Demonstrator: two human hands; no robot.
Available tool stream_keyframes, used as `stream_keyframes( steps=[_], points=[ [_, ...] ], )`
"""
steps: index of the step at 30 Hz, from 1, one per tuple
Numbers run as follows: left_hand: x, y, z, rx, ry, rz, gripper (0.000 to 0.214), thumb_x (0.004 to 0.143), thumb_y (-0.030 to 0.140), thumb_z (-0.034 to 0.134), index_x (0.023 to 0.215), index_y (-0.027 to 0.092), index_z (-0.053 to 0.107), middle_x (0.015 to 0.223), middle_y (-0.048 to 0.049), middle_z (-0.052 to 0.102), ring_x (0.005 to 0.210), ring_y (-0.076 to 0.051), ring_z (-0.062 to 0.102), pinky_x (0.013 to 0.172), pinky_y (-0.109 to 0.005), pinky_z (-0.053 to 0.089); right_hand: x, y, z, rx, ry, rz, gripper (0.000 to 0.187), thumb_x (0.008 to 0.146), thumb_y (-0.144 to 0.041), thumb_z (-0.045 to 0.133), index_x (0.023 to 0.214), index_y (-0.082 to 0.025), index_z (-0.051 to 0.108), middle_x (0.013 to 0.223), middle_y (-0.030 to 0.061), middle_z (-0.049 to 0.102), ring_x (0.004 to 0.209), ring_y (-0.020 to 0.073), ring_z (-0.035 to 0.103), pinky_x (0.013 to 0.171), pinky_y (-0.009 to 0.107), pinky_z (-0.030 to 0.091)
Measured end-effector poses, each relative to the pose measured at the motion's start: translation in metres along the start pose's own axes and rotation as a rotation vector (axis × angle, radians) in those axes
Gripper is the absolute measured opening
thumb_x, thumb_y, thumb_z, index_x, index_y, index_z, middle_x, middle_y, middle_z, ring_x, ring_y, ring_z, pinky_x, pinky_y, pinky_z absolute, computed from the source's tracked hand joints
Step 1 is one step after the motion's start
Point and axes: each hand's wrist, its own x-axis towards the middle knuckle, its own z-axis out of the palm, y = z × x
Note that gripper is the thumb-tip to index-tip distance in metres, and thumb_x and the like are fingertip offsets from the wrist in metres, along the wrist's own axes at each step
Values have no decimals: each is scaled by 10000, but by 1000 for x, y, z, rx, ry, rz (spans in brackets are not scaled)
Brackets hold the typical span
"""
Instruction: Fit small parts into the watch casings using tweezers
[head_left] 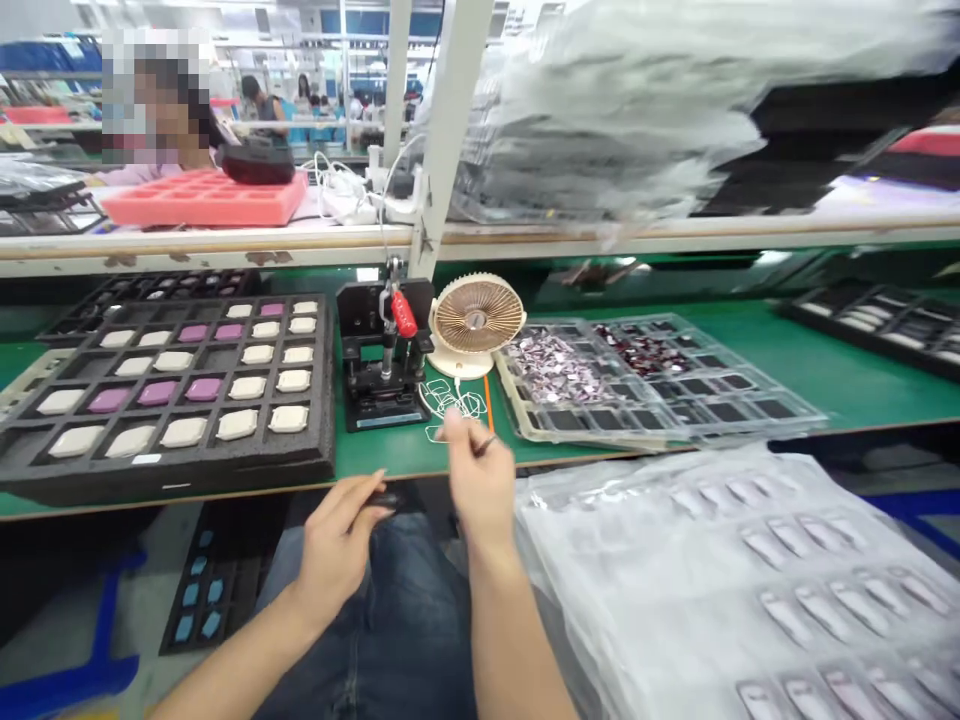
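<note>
In front of my lap, my left hand [337, 540] pinches a small dark piece [384, 500] between thumb and fingertips; its exact kind is too blurred to tell. My right hand [481, 490] is raised to the right of it, fingers curled and thumb up, at the table's front edge. Whatever is in those fingers, if anything, does not show. Just beyond both hands stands a black clamping fixture [386, 370] with a red handle [403, 314]. On the left lies a dark foam tray [328, 400] holding cream and purple rounded pieces [247, 386].
A small cream fan [476, 318] with a coiled white cable [457, 402] stands beside the fixture. Clear compartment trays [645, 425] hold many small pieces. A plastic-covered tray [720, 600] is at the right. Behind, a shelf carries a pink tray [202, 200]; people sit beyond.
</note>
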Motion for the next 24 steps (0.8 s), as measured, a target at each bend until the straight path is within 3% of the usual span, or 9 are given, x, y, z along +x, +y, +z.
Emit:
stream_keyframes(
  steps=[2,4,6,9,12,16,20,22,24],
  points=[
    [30,0,20,21,-45,76,266,984,230,642,1184,292,807,1147,-100,772,1086,-280,707,1019,-411,523,44,-32,0,-30,103,-279,348,993,-531,656,1007,-201,768,980,70,739,749,189,628,686,308,535],
    [59,-7,38,64,-55,118,238,990,214,623,1142,254,802,1151,-117,765,1112,-290,690,1047,-451,503,78,-58,4,-78,-32,-495,358,991,-436,676,1280,-232,730,1341,98,700,960,237,708,801,355,606],
    [83,-20,49,123,-53,150,179,972,210,659,1099,209,786,1135,-132,764,1138,-299,677,1080,-499,481,96,-71,9,-174,-232,-654,386,1001,-334,667,1381,-268,686,1491,60,625,1193,267,695,978,402,606],
    [102,-39,56,212,-46,193,168,990,288,672,1084,165,738,1137,-97,750,1140,-269,680,1075,-537,496,103,-71,18,-345,-314,-795,423,1000,-244,677,1418,-304,664,1466,8,654,1302,256,664,1096,387,564],
    [104,-52,59,289,-38,232,215,1005,349,663,1103,167,721,1181,-88,737,1154,-255,682,1084,-541,510,103,-62,26,-463,-211,-905,442,1002,-170,644,1425,-296,652,1449,5,666,1223,233,718,941,314,630],
    [101,-60,60,376,-33,265,209,1004,322,668,1128,159,714,1171,-87,741,1136,-253,697,1065,-538,537,119,-71,33,-496,-221,-1075,407,1009,-90,533,1335,-262,707,1357,8,727,1063,194,784,772,244,633],
    [101,-64,59,414,-28,308,154,997,243,677,1116,152,714,1133,-67,752,1114,-243,715,1046,-528,562,151,-104,31,-411,15,-1018,433,1017,-179,595,1441,-256,632,1224,30,787,1011,212,790,849,283,621],
    [97,-62,57,404,-8,330,147,996,168,653,1131,149,710,1139,-72,754,1124,-243,715,1062,-536,559,155,-108,25,-440,124,-960,363,1033,-227,587,1388,-230,659,1223,60,779,1043,232,771,896,320,602],
    [89,-60,54,381,27,345,209,997,92,602,1172,147,703,1160,-97,749,1141,-251,706,1070,-534,565,144,-92,18,-586,-37,-933,268,1062,-232,517,1230,-206,724,1195,82,774,1075,231,748,931,331,578]
  ],
)
